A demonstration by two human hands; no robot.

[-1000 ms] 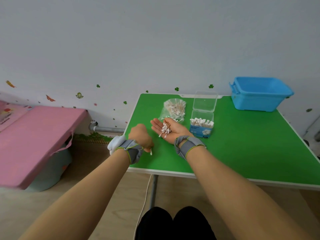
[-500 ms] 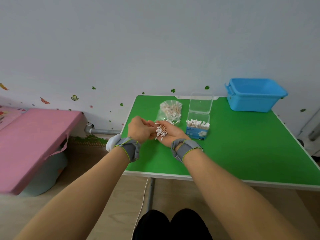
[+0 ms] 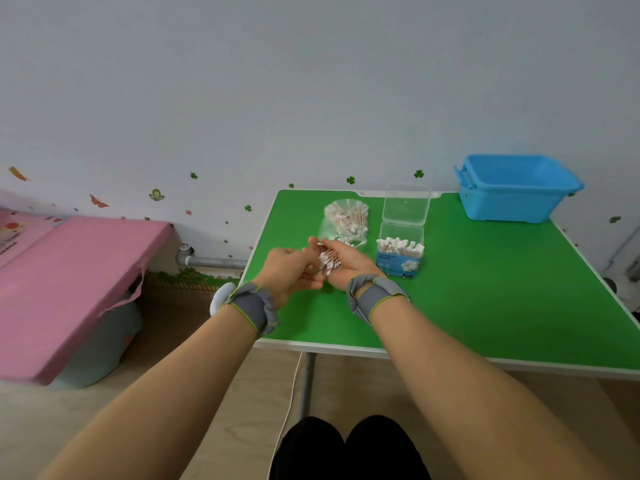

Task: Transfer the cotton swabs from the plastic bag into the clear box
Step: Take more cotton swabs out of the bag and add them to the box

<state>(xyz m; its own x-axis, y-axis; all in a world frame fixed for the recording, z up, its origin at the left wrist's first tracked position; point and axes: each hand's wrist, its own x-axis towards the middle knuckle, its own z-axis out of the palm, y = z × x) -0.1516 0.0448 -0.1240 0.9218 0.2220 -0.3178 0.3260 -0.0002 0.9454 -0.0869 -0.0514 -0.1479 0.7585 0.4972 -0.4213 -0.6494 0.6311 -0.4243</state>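
Observation:
My right hand (image 3: 351, 266) lies palm up over the green table (image 3: 485, 289), with a bundle of cotton swabs (image 3: 329, 260) resting across its palm. My left hand (image 3: 289, 268) is right beside it, its loosely extended fingers touching the right palm's near edge below the swab tips. Just behind the hands lies the clear plastic bag (image 3: 346, 216) with several swabs inside. To its right stands the clear box (image 3: 400, 258), its lid (image 3: 406, 206) hinged up, white swab tips filling the top and a blue label on the front.
A blue plastic bin (image 3: 516, 192) sits at the table's far right corner against the wall. A pink-covered surface (image 3: 69, 271) stands to the left of the table, with floor between. My knees are under the table's near edge.
My left hand rose from the table's near left part, where it pinched a single swab, and moved right to the right palm. The right hand kept the bundle and barely moved.

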